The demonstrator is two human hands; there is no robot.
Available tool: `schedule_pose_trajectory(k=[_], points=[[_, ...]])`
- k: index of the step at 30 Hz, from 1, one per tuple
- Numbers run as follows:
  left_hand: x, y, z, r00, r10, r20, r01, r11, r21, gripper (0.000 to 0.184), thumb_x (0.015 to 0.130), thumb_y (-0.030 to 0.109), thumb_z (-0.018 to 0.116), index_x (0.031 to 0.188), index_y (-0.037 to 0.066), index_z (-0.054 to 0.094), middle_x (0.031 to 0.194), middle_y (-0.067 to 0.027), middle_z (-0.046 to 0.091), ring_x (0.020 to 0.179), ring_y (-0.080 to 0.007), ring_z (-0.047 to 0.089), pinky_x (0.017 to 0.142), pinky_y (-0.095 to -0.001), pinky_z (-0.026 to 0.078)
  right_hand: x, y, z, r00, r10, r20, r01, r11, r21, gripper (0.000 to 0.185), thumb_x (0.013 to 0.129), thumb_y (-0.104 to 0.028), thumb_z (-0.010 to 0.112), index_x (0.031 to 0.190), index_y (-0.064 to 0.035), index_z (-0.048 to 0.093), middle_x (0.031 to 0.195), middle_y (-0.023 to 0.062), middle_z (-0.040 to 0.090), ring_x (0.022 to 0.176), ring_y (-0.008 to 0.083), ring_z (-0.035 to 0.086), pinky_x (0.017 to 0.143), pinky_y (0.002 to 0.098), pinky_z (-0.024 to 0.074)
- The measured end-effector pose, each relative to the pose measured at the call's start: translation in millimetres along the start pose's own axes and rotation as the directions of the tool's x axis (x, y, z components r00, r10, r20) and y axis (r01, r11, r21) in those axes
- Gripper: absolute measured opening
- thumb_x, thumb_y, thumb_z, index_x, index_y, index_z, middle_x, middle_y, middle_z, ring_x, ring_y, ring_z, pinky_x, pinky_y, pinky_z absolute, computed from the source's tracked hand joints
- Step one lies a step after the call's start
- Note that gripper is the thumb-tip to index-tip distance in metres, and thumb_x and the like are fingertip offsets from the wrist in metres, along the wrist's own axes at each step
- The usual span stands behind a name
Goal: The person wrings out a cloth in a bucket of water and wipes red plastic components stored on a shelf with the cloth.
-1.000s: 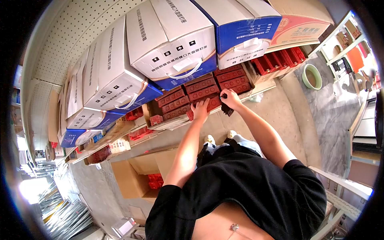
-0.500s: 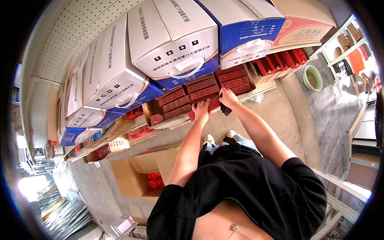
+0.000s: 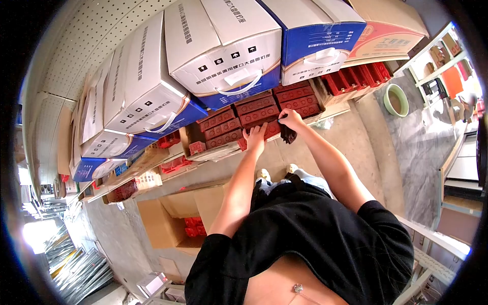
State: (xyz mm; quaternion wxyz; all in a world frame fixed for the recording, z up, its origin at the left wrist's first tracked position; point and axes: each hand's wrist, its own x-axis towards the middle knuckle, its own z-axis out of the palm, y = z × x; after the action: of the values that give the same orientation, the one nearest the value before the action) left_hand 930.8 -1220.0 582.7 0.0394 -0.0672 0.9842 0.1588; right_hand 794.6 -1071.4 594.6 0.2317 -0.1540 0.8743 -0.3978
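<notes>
Pegboard-backed shelving [image 3: 96, 56] and a bare floor [image 3: 351, 157] are shown, clock read from the middle of the head view. Nearest, a black shirt [image 3: 305, 239] is seen at 5 o'clock, with light shoes [image 3: 292, 168] closer to centre, also around 5. Left hand [image 3: 255, 138] is placed just above centre: fingers partly spread, laid on the front dark-red strip [image 3: 273, 130]; whether it is gripped cannot be told. Right hand [image 3: 291, 119] is at 2 o'clock, fingers curled in, thumb side nearly closed; a dark limp piece [image 3: 288, 135] is pinched there and hung down beside the strip's right end. Front strip is located between and under the hands, set along the near side of the stacked red rows [image 3: 221, 131], whose faces are marked with round discs. Open carton [image 3: 150, 216], red parts [image 3: 194, 226] inside, is sited between 7 and 8. Past the rows, blue-and-white boxes [image 3: 229, 61] are lined up from 10 to 1; red slotted boxes [image 3: 356, 80] are shelved at 2, below a tan-and-pink carton [image 3: 386, 40]. Further out, a green bucket [image 3: 396, 100] is stood on the floor between 2 and 3; long metallic lengths [image 3: 81, 269] are piled at 8.
</notes>
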Motion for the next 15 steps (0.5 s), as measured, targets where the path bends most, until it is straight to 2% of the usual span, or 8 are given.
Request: schedule_pose_trajectory(k=[3,6,9,10,13,15], points=[[-1.1,-1.2,4.3,0.99,0.04,-0.135,-0.038,0.999,0.019,0.07,0.066,0.013,0.07,0.128,0.018,0.039,0.103,-0.0046,0.047,0.105,-0.0233,0.045,0.097,-0.0593,0.02,1.9,-11.0,-3.3,0.994,0.097,0.056,-0.094,0.995,-0.045,0.016,0.064,-0.019,0.067,0.076,-0.0114,0.062,0.087,0.009,0.063,0.083,0.0273,0.06,0.073,0.0349,0.0478],[-0.2,-1.6,4.1,0.993,0.041,-0.114,-0.039,0.999,0.02,0.068,0.066,0.013,0.07,0.128,0.017,0.04,0.103,-0.0047,0.048,0.104,-0.0232,0.045,0.097,-0.0596,0.02,6.9,-12.8,-0.1,0.983,0.165,0.08,-0.156,0.982,-0.105,0.017,0.064,-0.019,0.067,0.078,-0.0115,0.063,0.092,0.0106,0.063,0.087,0.0293,0.06,0.075,0.0358,0.0482],[-0.1,-2.6,3.3,1.0,0.024,-0.003,-0.024,1.0,0.013,0.07,0.073,0.017,0.068,0.134,0.017,0.032,0.114,-0.0077,0.045,0.111,-0.0251,0.042,0.098,-0.0606,0.016,16.9,-9.3,4.6,0.969,0.214,0.127,-0.191,0.966,-0.172,0.025,0.063,-0.021,0.068,0.087,-0.012,0.064,0.095,0.0124,0.063,0.09,0.0279,0.06,0.077,0.0351,0.0487],[0.0,-2.8,3.3,1.0,0.02,0.005,-0.02,1.0,0.021,0.07,0.074,0.017,0.068,0.134,0.016,0.033,0.114,-0.0077,0.045,0.111,-0.0249,0.042,0.098,-0.0607,0.016,20.6,-8.1,5.3,0.96,0.235,0.151,-0.204,0.96,-0.193,0.028,0.063,-0.022,0.069,0.09,-0.0123,0.065,0.096,0.0129,0.063,0.092,0.0273,0.06,0.078,0.0348,0.0489],[0.5,-1.7,1.9,1.0,0.015,0.013,-0.016,0.999,0.034,0.069,0.074,0.018,0.068,0.133,0.016,0.033,0.112,-0.0075,0.045,0.11,-0.0243,0.042,0.098,-0.0608,0.016,40.5,3.5,22.1,0.953,0.297,0.066,-0.268,0.922,-0.28,0.016,0.059,-0.011,0.07,0.074,-0.0094,0.065,0.08,0.0102,0.064,0.078,0.0239,0.062,0.07,0.0327,0.0481],[-0.7,-1.6,2.8,1.0,0.02,-0.002,-0.02,0.999,0.031,0.069,0.074,0.019,0.068,0.133,0.015,0.033,0.111,-0.0073,0.045,0.109,-0.024,0.042,0.098,-0.0607,0.016,50.4,9.7,21.3,0.919,0.347,0.189,-0.266,0.897,-0.353,0.036,0.064,-0.022,0.071,0.096,-0.0078,0.062,0.096,0.0118,0.062,0.09,0.0235,0.061,0.077,0.0335,0.0492]])
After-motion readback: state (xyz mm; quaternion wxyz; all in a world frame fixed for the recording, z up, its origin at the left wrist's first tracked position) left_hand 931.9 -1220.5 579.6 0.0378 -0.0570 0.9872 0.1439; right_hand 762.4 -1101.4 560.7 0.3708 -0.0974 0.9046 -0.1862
